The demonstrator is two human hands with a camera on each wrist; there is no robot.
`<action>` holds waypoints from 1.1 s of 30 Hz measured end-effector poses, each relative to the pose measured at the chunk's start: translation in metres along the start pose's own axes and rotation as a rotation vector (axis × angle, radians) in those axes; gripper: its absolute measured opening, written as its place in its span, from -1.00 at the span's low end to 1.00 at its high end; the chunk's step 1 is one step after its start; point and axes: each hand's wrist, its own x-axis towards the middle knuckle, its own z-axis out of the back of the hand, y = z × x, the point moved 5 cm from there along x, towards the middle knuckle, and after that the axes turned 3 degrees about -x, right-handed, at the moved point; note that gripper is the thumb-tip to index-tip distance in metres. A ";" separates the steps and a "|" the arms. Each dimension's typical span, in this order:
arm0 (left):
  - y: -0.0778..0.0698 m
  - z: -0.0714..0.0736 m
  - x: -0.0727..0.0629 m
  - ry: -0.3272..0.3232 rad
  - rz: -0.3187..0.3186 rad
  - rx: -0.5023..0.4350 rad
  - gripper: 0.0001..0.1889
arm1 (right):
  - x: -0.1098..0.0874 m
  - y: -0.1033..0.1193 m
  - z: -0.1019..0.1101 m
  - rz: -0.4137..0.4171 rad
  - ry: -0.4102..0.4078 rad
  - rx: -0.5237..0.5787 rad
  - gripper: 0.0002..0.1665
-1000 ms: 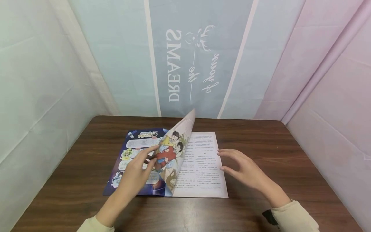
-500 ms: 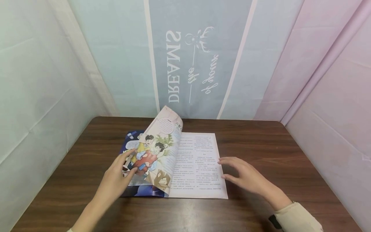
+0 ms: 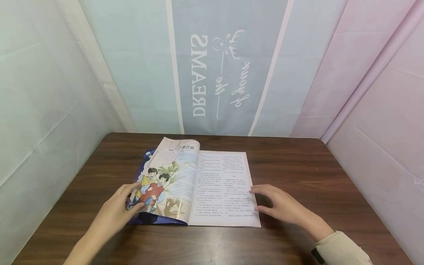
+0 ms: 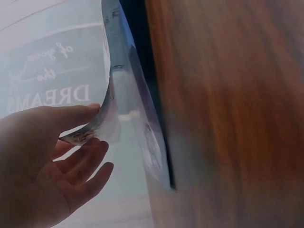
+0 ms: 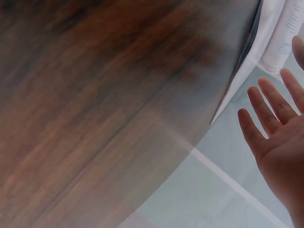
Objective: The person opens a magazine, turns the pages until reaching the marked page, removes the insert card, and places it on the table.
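Note:
An open magazine [image 3: 218,184] lies on the dark wooden table [image 3: 314,173]. Its right page carries dense text. A colourful cartoon page [image 3: 172,176] arches over the left side, still bowed off the purple page below. My left hand [image 3: 132,195] touches that page's outer edge with straight fingers. In the left wrist view the curved page [image 4: 118,95] rests against the thumb of the left hand [image 4: 80,142], whose fingers are spread. My right hand [image 3: 261,200] is open, its fingertips at the right page's outer edge. In the right wrist view the right hand [image 5: 275,114] shows a flat palm beside the magazine [image 5: 273,28].
Fabric walls close in the table on three sides: pale at the left, a blue-grey banner [image 3: 215,73] with white lettering behind, pink cloth [image 3: 381,110] at the right. Bare wood surrounds the magazine, widest on the right.
The cartoon page has swung from near upright down toward the left side, and my left hand has gone left and down with it. My right hand has barely shifted.

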 end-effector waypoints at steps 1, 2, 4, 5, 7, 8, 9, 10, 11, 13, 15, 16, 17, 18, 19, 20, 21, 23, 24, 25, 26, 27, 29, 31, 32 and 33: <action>0.003 0.000 -0.001 0.007 0.007 0.006 -0.38 | 0.000 0.000 -0.001 0.003 0.008 0.001 -0.42; 0.006 -0.001 -0.002 0.017 0.016 0.013 -0.38 | -0.001 0.000 -0.003 0.005 0.016 0.000 -0.42; 0.011 -0.002 -0.004 0.041 0.037 0.026 -0.39 | -0.001 0.000 -0.005 0.008 0.028 -0.002 -0.42; 0.014 -0.002 -0.004 0.051 0.045 0.033 -0.39 | -0.002 -0.001 -0.007 0.002 0.036 -0.002 -0.41; 0.019 -0.003 -0.005 0.067 0.054 0.050 -0.39 | -0.002 -0.002 -0.009 -0.011 0.055 -0.002 -0.38; 0.022 -0.004 -0.005 0.075 0.055 0.058 -0.39 | -0.002 -0.003 -0.010 -0.018 0.063 -0.001 -0.37; 0.024 -0.004 -0.006 0.081 0.056 0.067 -0.39 | -0.002 -0.003 -0.011 -0.023 0.072 0.000 -0.36; 0.027 -0.005 -0.006 0.089 0.055 0.077 -0.39 | -0.003 -0.004 -0.012 -0.028 0.079 0.001 -0.35; 0.029 -0.005 -0.006 0.097 0.055 0.087 -0.39 | -0.003 -0.004 -0.012 -0.032 0.087 0.004 -0.35; 0.034 -0.007 -0.007 0.120 0.057 0.107 -0.39 | -0.003 -0.004 -0.014 -0.036 0.100 0.008 -0.34; 0.037 -0.008 -0.007 0.140 0.061 0.121 -0.40 | -0.003 -0.004 -0.015 -0.043 0.112 0.017 -0.33; 0.039 -0.008 -0.007 0.152 0.062 0.127 -0.40 | -0.003 -0.005 -0.016 -0.046 0.118 0.020 -0.32; 0.040 -0.009 -0.008 0.158 0.063 0.133 -0.41 | -0.004 -0.005 -0.017 -0.050 0.124 0.024 -0.32; 0.042 -0.010 -0.008 0.165 0.062 0.137 -0.41 | -0.004 -0.005 -0.017 -0.052 0.130 0.027 -0.31; 0.042 -0.009 -0.008 0.170 0.062 0.141 -0.41 | -0.004 -0.005 -0.018 -0.054 0.136 0.029 -0.31; 0.043 -0.009 -0.008 0.174 0.060 0.145 -0.41 | -0.004 -0.004 -0.018 -0.056 0.143 0.033 -0.30; 0.043 -0.009 -0.007 0.177 0.057 0.150 -0.42 | -0.005 -0.004 -0.018 -0.058 0.149 0.034 -0.30; 0.044 -0.009 -0.007 0.179 0.047 0.159 -0.44 | -0.005 -0.004 -0.018 -0.054 0.156 0.031 -0.29; 0.044 -0.009 -0.007 0.179 0.042 0.162 -0.44 | -0.005 -0.003 -0.018 -0.055 0.160 0.029 -0.29; 0.045 -0.009 -0.006 0.177 0.035 0.164 -0.46 | -0.005 -0.003 -0.018 -0.056 0.164 0.029 -0.28; 0.045 -0.008 -0.006 0.174 0.024 0.166 -0.46 | -0.005 -0.003 -0.018 -0.058 0.166 0.026 -0.28; 0.045 -0.008 -0.006 0.170 0.012 0.169 -0.47 | -0.005 -0.003 -0.018 -0.052 0.165 0.019 -0.28; 0.044 -0.007 -0.006 0.161 -0.018 0.171 -0.46 | -0.005 -0.003 -0.018 -0.054 0.167 0.013 -0.28; 0.043 -0.006 -0.005 0.155 -0.051 0.173 -0.45 | -0.005 -0.002 -0.019 -0.056 0.169 0.005 -0.28; 0.042 -0.006 -0.005 0.153 -0.067 0.173 -0.45 | -0.004 -0.002 -0.018 -0.057 0.171 -0.001 -0.28; 0.042 -0.006 -0.005 0.154 -0.078 0.170 -0.45 | -0.004 -0.002 -0.019 -0.058 0.174 -0.005 -0.28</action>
